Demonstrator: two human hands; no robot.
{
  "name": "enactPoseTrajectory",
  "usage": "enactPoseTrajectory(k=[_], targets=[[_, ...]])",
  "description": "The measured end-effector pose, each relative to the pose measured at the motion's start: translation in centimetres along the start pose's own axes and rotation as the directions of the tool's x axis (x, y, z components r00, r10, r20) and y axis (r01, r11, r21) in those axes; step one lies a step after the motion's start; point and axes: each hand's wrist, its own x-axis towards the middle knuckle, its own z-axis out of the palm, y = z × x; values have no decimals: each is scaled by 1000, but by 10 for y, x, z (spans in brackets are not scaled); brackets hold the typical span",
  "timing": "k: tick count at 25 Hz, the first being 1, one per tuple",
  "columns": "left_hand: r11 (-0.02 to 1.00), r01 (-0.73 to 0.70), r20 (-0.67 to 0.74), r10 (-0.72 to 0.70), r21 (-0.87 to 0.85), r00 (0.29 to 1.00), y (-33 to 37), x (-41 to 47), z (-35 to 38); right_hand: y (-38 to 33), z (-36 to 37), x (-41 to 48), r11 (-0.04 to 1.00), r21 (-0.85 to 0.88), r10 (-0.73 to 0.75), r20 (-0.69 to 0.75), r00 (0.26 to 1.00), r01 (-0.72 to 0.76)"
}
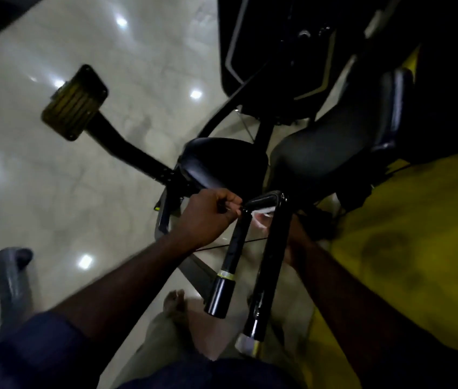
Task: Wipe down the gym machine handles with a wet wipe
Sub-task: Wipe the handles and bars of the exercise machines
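Pinching what looks like one end of the wet wipe (263, 217) in the curled left hand (208, 217) at the bend of the black handle (264, 198), probably to draw it taut for rubbing. Hanging white between short grip (232, 254) and long bar (274, 254). Cannot tell the hold of the right hand (296, 242), mostly hidden behind that bar.

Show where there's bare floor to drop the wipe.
Open floor between the footplate, its arm and the grey tube; more between footplate and machine body. Crowded at the handle: left hand gripping it, wipe, seat pads behind.
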Motion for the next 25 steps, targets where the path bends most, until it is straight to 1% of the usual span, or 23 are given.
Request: enactPoseTrajectory(k=[1,2,3,4,6,7,8,10,11,12,13,14,16,17,18,20,21,22,23,24,25], targets=[[1000,-30,60,29,9,998,-7,8,-2,-7,1,-2,998,-47,-32,-34,999,31],[998,-56,121,55,5,991,-13,16,-5,-12,2,-4,996,-49,-72,-83,994,68],[997,-79,171,79,-9,982,-18,23,-10,-15,2,-8,995,-27,-94,-117,989,91],[995,-99,209,100,-13,973,-24,28,-15,-15,4,-14,994,20,-102,-120,988,105],[993,-108,269,117,-49,956,-29,37,-23,-14,10,-32,987,134,-87,3,996,86],[992,-96,310,119,-87,943,-25,40,-28,-17,12,-42,984,149,-98,33,995,92],[990,-89,360,124,-112,925,-18,41,-34,-21,9,-51,984,136,-116,9,993,113],[982,-129,460,180,-140,869,1,45,-39,-36,-6,-74,986,32,-158,-141,977,164],[973,-193,493,230,-126,839,13,48,-38,-42,-11,-85,987,-19,-163,-203,965,162],[962,-254,522,266,-96,810,22,50,-35,-46,-11,-95,987,-52,-161,-221,962,153],[949,-312,545,291,-57,787,29,51,-32,-48,-9,-100,979,-124,-186,-235,954,160],[936,-349,563,316,-52,763,33,54,-27,-51,-2,-102,963,-188,-237,-252,938,193],[920,-389,622,325,-36,712,42,54,-21,-50,10,-107,907,-301,-388,-323,863,295],[911,-412,645,322,-11,693,46,55,-21,-50,16,-111,858,-380,-478,-348,807,345],[903,-429,650,330,-7,685,47,58,-20,-48,21,-116,803,-473,-548,-345,762,364],[899,-438,670,340,-25,660,54,62,-24,-44,34,-129,642,-726,-619,-299,726,248],[880,-475,691,340,7,638,58,64,-27,-42,44,-136,559,-811,-638,-285,715,176],[840,-542,706,365,32,607,60,67,-28,-39,54,-141,483,-864,-672,-263,693,140],[761,-646,731,405,63,549,61,70,-30,-35,65,-144,420,-900,-713,-250,656,114],[663,-747,769,450,53,454,57,79,-27,-29,78,-145,379,-922,-759,-258,598,83],[576,-817,785,496,22,371,56,88,-26,-23,95,-143,362,-932,-787,-287,547,33]])
